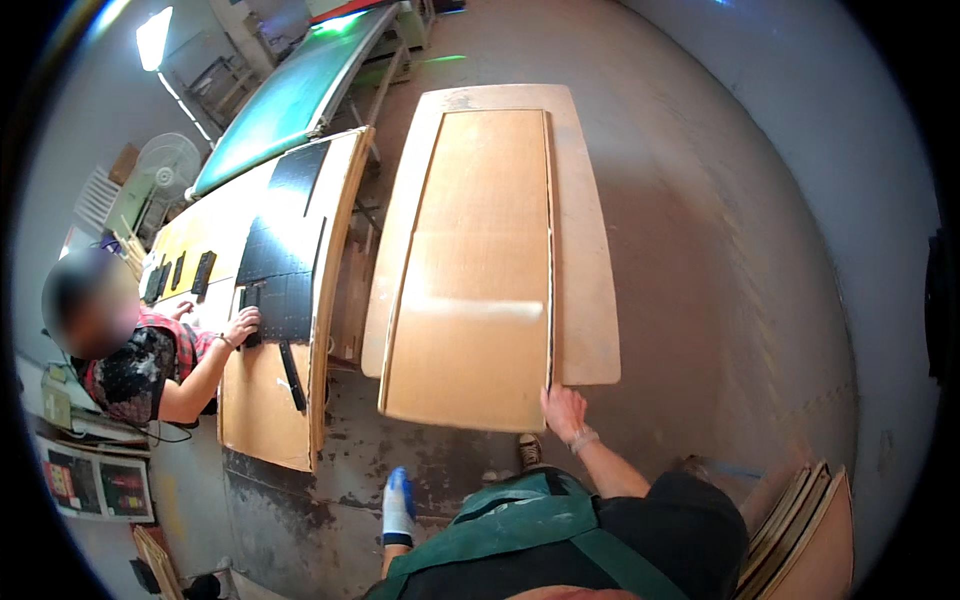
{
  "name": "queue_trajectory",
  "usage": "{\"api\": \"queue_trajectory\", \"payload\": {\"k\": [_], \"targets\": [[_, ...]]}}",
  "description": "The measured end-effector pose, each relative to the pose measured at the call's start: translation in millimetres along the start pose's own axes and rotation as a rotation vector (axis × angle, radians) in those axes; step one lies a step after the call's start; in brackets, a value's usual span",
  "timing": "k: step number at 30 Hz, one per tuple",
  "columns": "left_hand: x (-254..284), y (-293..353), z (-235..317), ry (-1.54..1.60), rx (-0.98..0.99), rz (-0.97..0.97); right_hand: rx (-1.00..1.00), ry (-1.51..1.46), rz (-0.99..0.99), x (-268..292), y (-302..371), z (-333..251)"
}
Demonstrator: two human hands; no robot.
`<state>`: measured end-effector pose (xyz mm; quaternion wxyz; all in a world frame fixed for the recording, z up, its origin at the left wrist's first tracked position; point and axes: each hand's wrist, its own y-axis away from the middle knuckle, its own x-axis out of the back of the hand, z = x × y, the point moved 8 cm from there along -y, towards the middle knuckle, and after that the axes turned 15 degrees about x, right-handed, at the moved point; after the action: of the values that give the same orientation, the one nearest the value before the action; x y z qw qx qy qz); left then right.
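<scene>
A long light-brown wooden board [470, 270] with a raised edge strip along its right side lies on a larger pale tabletop with rounded corners [590, 340]. My right hand [565, 410], bare with a band at the wrist, is closed on the board's near right corner. That corner overhangs the tabletop's near edge. My left hand [398, 505] wears a white glove with blue fingertips. It hangs apart from the board, to the left of my green apron [520, 520], fingers stretched forward and nothing visible in them.
At the left, a co-worker's hand [243, 325] touches black pieces on a wooden worktable [265, 430] partly covered by black panels [280, 240]. Behind it runs a green conveyor belt [290, 90]. A fan [168, 165] stands far left. Several boards [800, 530] lean at the lower right.
</scene>
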<state>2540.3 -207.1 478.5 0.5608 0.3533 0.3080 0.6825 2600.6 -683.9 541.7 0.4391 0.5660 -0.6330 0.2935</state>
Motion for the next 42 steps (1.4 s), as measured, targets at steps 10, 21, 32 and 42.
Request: {"api": "queue_trajectory", "payload": {"k": [10,21,32,42], "targets": [[-60.0,39.8,102.4,-0.925,-0.776,-0.344,-0.401,-0.448,0.469,-17.5,136.0,63.5],[-82.6,86.8,14.3,-0.857,-0.191,-1.032,-0.531,0.141,0.4,146.7,210.3,41.4],[-225.7,63.1,15.1,0.05,0.517,-1.319,-0.645,0.558,0.381,286.8,505.9,-118.0],[-163.7,79.3,-119.8,-0.403,0.362,-1.203,-0.836,0.866,0.613,204.5,761.4,-275.3]]}}
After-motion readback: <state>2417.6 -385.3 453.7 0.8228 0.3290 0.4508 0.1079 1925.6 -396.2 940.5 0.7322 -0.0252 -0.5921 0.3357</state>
